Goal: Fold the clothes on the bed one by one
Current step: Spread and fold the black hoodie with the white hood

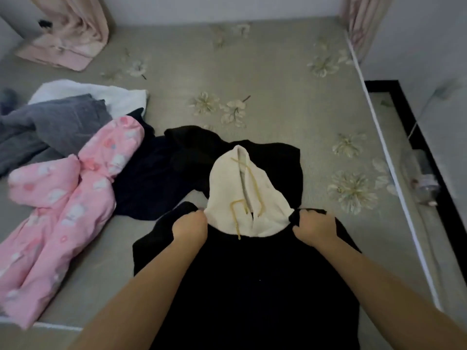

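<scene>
A black hoodie with a cream hood lies flat on the bed, near its front edge. The left hand and right hand each grip 1 shoulder. Pink pajamas and grey clothes lie to the left.

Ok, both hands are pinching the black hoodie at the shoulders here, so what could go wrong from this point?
1. The yellow drawstring lies loose across the cream hood; it may get trapped crooked in a fold.
2. The hoodie touches the dark garment to its left, so lifting could drag that along.
3. The left hand and right hand hold only small edges; either grip might slip.
</scene>
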Tool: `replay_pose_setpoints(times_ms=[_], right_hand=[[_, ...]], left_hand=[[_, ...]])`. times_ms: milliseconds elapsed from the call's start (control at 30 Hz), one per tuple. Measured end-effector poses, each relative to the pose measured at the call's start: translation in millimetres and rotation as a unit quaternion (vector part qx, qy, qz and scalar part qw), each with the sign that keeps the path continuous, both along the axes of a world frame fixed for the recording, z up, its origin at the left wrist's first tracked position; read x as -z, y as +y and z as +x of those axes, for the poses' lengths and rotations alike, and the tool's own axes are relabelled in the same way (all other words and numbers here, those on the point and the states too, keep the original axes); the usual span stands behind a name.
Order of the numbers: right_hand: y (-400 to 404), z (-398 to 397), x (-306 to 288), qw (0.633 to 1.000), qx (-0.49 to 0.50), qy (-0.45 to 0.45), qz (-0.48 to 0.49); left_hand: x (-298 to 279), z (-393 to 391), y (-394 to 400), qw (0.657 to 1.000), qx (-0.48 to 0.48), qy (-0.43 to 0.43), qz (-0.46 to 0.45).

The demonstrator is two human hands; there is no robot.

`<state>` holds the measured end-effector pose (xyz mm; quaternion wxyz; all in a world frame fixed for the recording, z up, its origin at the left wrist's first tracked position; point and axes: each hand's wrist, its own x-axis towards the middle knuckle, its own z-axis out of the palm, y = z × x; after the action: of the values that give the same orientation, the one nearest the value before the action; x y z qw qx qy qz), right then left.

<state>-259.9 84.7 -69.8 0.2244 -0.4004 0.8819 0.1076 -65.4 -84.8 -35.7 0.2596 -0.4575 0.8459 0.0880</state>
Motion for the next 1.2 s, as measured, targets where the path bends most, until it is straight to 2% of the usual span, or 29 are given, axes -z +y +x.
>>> replay_pose_setpoints(times_ms=[100,133,200,267,367,433,533,600,667,767,867,900,933,1000,1033,1100,1200], right_hand=[[-1.0,7.3,28.4,0.99,0.018,-0.104,0.096],[-4.4,6.9,33.3,0.985,0.056,-0.144,0.073],[-15.6,3.6,40.8,0.965,0.162,-0.202,-0.04],[-30.3,-0.1,47.6,0.941,0.21,-0.246,-0.102],[-52.3,-0.5,56.3,0.942,0.192,-0.266,-0.065],[-67.1,-2.6,56.4,0.942,0.191,-0.26,-0.089],[-87.9,-17.5,28.7,0.949,0.159,-0.206,-0.181],[-107.2,-34.5,-4.9,0.933,0.125,-0.126,-0.312],[-130.4,-53.6,-44.1,0.896,0.089,-0.058,-0.43],[-158.5,-80.4,-93.7,0.841,0.037,0.043,-0.538],[-166.7,-90.0,-99.5,0.78,0.014,0.17,-0.602],[-170.6,-96.3,-91.3,0.782,0.031,0.196,-0.59],[-176.2,-103.5,-81.2,0.813,0.067,0.193,-0.546],[-186.1,-119.9,-52.9,0.91,0.158,0.147,-0.353],[-187.1,-126.1,-39.4,0.943,0.176,0.123,-0.255],[-176.6,-126.6,-13.0,0.969,0.167,0.094,-0.158],[-141.2,-106.1,23.6,0.983,0.128,0.065,-0.117]], left_hand=[[38.1,1.5,6.8,0.992,-0.085,-0.034,0.09],[46.7,-0.8,6.4,0.985,-0.127,-0.015,0.112],[60.5,-6.5,0.6,0.96,-0.228,0.076,0.145],[69.7,-13.3,-8.1,0.932,-0.287,0.172,0.138],[74.5,-25.2,-16.3,0.936,-0.243,0.224,0.125],[74.4,-34.8,-21.3,0.936,-0.208,0.246,0.145],[55.0,-51.9,-39.6,0.921,-0.148,0.332,0.139],[31.5,-69.1,-65.1,0.909,-0.083,0.4,0.083],[-2.8,-90.7,-94.9,0.885,-0.028,0.465,0.004],[-56.4,-122.0,-134.4,0.823,0.018,0.56,-0.093],[-69.9,-133.2,-146.9,0.779,0.068,0.605,-0.15],[-63.9,-138.7,-151.5,0.784,0.069,0.597,-0.153],[-54.2,-145.0,-156.3,0.806,0.054,0.571,-0.147],[-26.9,-157.8,-166.0,0.878,-0.019,0.462,-0.125],[-11.8,-161.4,-167.7,0.909,-0.064,0.396,-0.115],[18.7,-159.5,-158.9,0.941,-0.098,0.315,-0.076],[64.8,-139.5,-123.2,0.961,0.02,0.273,-0.038]])
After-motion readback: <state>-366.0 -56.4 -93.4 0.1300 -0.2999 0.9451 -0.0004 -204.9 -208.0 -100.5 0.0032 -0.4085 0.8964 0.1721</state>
